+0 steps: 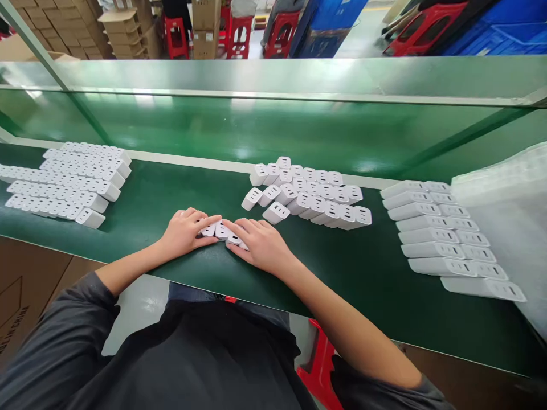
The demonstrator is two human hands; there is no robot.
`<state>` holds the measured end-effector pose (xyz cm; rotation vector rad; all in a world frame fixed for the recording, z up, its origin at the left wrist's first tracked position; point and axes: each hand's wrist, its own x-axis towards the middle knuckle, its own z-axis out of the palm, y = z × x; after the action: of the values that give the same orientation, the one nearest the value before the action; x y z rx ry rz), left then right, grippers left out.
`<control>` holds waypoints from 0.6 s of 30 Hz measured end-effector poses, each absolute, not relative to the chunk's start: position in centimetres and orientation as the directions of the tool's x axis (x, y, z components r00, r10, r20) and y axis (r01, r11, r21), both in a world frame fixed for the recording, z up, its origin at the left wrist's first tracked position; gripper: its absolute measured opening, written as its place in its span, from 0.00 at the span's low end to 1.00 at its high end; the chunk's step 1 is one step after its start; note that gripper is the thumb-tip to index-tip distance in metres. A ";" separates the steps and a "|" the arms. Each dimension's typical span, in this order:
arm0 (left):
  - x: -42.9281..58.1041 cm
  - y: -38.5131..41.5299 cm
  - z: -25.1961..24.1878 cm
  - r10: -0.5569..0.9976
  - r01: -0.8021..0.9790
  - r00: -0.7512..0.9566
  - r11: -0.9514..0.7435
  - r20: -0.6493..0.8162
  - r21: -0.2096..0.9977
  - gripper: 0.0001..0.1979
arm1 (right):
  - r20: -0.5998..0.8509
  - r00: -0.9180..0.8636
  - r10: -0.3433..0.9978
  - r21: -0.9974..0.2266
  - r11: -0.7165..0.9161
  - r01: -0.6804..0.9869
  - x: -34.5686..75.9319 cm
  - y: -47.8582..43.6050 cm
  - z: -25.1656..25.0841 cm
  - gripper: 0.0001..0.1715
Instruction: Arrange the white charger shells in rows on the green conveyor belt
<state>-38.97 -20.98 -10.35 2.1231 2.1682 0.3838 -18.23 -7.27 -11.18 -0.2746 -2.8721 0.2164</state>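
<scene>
Near the front edge of the green tabletop (171,262), a short row of white chargers (221,230) with dark port slots lies between my hands. My left hand (184,232) grips the row's left end, thumb and fingers on either side. Around the right end, my right hand (257,244) has its thumb and fingers pressed on the chargers. Part of the row is hidden under the fingers. Just beyond my right hand stands a loose group of white chargers (316,199), with a single charger (276,212) at its near side.
Tight rows of white chargers (72,176) stand at the far left. More chargers (431,234) are stacked at the right, beside a translucent white bag (508,205). A green raised ledge (256,131) runs along the back. Cartons and red stools (282,34) lie beyond.
</scene>
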 end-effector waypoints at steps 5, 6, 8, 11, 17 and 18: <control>-38.5 -19.7 -7.0 0.974 0.901 0.201 -0.143 -0.101 0.410 0.44 | 0.257 -0.949 0.185 -0.174 0.974 0.144 -15.8 -5.8 -10.6 0.28; -39.1 -19.5 -6.3 0.959 0.880 0.250 -0.168 -0.132 0.444 0.46 | 0.273 -0.946 0.174 -0.176 0.976 0.129 -15.5 -5.6 -10.6 0.29; -40.5 -19.0 -5.4 0.931 0.840 0.323 -0.199 -0.169 0.505 0.49 | 0.317 -0.935 0.155 -0.174 0.979 0.104 -15.2 -5.3 -10.5 0.31; -42.5 -18.8 -5.3 0.916 0.790 0.356 -0.189 -0.185 0.583 0.54 | 0.390 -0.909 0.145 -0.166 0.982 0.086 -14.7 -5.0 -10.4 0.33; -43.6 -18.9 -6.6 0.918 0.788 0.303 -0.089 -0.257 0.610 0.53 | 0.429 -0.893 0.133 -0.163 0.984 0.068 -14.4 -4.6 -10.3 0.32; -43.5 -18.9 -6.7 0.914 0.786 0.309 -0.089 -0.264 0.611 0.53 | 0.426 -0.896 0.130 -0.165 0.984 0.064 -14.4 -4.6 -10.3 0.32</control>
<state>-43.45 -18.87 -6.67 1.9019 1.5081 0.2401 -14.43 -4.57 -10.29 -0.1382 -2.6805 0.2030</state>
